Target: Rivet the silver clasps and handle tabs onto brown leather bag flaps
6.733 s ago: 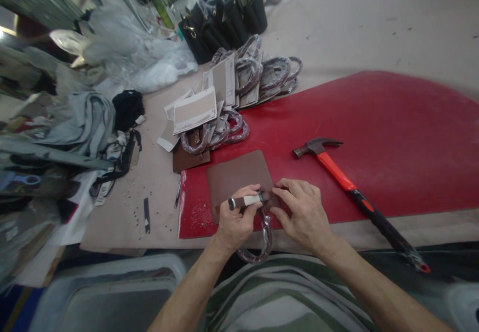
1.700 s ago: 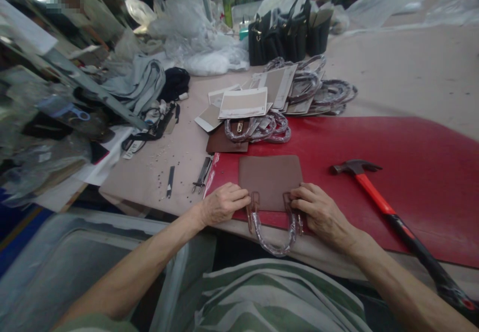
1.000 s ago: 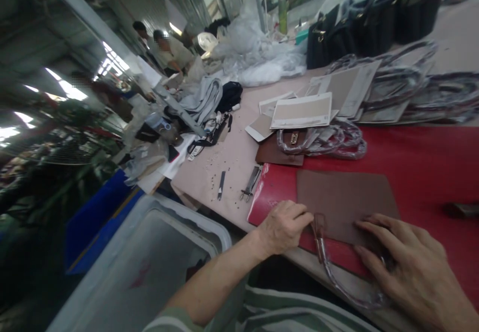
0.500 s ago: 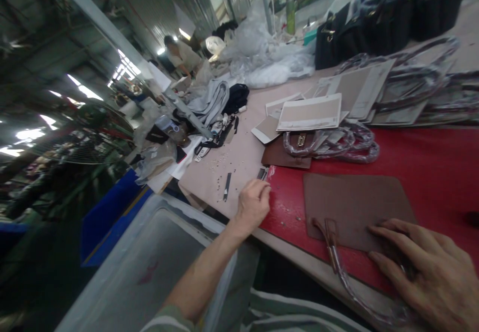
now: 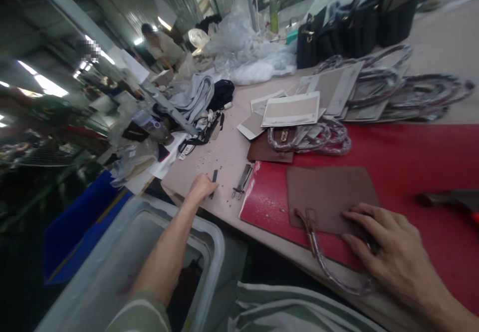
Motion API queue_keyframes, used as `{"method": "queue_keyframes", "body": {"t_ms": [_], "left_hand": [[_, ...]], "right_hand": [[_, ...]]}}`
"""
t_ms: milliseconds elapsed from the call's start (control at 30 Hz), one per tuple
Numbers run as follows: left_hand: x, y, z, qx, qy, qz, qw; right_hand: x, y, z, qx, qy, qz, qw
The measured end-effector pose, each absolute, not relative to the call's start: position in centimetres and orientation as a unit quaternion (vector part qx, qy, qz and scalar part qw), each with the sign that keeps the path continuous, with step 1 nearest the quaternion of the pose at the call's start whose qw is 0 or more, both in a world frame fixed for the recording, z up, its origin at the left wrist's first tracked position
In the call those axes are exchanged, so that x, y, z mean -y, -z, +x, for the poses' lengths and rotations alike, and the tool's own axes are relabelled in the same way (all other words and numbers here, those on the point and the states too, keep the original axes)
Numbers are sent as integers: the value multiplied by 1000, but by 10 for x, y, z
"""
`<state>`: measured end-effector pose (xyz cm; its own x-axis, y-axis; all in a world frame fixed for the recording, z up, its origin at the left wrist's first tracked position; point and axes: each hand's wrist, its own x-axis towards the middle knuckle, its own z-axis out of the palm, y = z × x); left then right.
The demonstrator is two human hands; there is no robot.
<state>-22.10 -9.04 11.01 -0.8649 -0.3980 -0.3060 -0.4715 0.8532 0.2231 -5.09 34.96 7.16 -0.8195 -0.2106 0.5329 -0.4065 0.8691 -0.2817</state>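
Observation:
My left hand (image 5: pixel 201 186) reaches out over the beige tabletop (image 5: pixel 228 158), fingers curled down onto a small dark punch tool (image 5: pixel 214 176). A metal pincer tool (image 5: pixel 242 180) lies just to its right. My right hand (image 5: pixel 385 248) lies flat with fingers spread on the lower right corner of a brown leather panel (image 5: pixel 329 197), which rests on a red mat (image 5: pixel 411 157). A plastic-wrapped bag handle (image 5: pixel 329 272) is fixed to the panel's near edge and hangs over the table edge.
A hammer (image 5: pixel 449 199) lies on the mat at far right. Behind the panel are wrapped handles (image 5: pixel 310 140), card sheets (image 5: pixel 292 110) and black bags (image 5: pixel 348 27). A grey bin (image 5: pixel 123 267) stands below the table's left edge. People work far back left.
My left hand left the panel's handle tab and moved left across the table to the small dark tool. My right hand stayed pressed on the panel. The camera swung left.

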Motion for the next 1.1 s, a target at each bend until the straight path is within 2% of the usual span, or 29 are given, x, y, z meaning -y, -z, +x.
{"method": "queue_keyframes", "body": {"t_ms": [100,300,433,533,633,767,900,1100], "left_hand": [[89,-110,-223,-934,-222,-242,138],[64,-124,-207,-857,-463,-182,132],[28,-122,-189,-669,-725,-112,121],[-12,-116,-172,-555,-818,-71,135],[-52,-109,-155,-521,-841,-57,133],[-92,-101,-134,-568,-815,-3,118],[-117,-98,-116,-670,-732,86,90],[-131,-92,-107,-779,-575,248,-38]], "right_hand": [[-349,-70,-50,934,-199,162,250],[-344,-76,-44,937,-233,138,220],[-341,-81,-40,941,-253,110,196],[-339,-82,-38,941,-263,106,186],[-339,-84,-37,940,-271,104,178],[-339,-85,-37,941,-272,102,175],[-339,-84,-37,944,-271,101,161],[-341,-84,-37,942,-281,102,150]]}}
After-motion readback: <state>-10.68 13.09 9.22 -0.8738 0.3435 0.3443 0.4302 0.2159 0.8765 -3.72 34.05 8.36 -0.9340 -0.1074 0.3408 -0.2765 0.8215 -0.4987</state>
